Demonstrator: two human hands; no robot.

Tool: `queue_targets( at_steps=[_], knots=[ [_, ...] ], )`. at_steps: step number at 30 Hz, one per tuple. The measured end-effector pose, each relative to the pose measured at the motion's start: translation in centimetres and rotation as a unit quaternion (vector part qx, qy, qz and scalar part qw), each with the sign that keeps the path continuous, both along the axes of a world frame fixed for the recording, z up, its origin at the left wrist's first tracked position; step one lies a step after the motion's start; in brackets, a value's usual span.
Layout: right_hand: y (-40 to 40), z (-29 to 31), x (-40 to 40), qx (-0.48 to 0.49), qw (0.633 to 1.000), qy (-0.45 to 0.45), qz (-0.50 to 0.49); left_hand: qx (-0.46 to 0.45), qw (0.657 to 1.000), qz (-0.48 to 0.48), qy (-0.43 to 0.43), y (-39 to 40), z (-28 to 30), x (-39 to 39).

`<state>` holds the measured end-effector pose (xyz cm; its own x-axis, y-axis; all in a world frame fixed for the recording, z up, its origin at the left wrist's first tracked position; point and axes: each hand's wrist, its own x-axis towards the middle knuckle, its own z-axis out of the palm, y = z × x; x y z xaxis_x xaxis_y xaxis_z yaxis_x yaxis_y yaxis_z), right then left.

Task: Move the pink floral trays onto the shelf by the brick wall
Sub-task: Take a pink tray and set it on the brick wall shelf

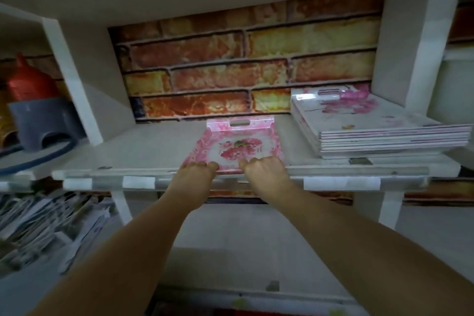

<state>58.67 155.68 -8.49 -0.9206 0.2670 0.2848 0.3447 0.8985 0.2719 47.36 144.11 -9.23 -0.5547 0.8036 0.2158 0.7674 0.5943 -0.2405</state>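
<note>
A pink floral tray with a handle slot at its far end lies on the white shelf in front of the brick-pattern wall. My left hand holds the tray's near-left edge, fingers curled over the rim. My right hand holds the near-right edge the same way. Both arms reach up from below the shelf's front rail. To the right on the same shelf sits a stack of several white trays with pink flowers.
A white upright divides the shelf from a left bay holding a red vessel, a grey stool-like piece and a blue hose. Packaged goods fill the lower left. A lower shelf lies beneath.
</note>
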Motion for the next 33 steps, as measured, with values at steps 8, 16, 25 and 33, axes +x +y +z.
queue_targets(
  at_steps=[8,16,25,33],
  knots=[
    [1.6,-0.7,-4.4,-0.075,0.985,0.011,-0.155,0.008,1.000,-0.019,-0.012,4.1,-0.6,-4.0],
    [4.1,-0.1,-5.7,-0.123,0.981,-0.023,-0.147,0.033,0.993,-0.007,-0.112,6.2,-0.1,-4.6],
    [4.4,-0.5,-5.7,-0.128,0.982,0.006,-0.136,0.037,0.992,-0.001,-0.118,6.4,-0.3,-4.6],
    [4.7,-0.6,-5.3,-0.115,0.986,-0.002,-0.124,0.061,0.990,0.005,-0.124,6.6,-0.5,-4.7]
  ],
)
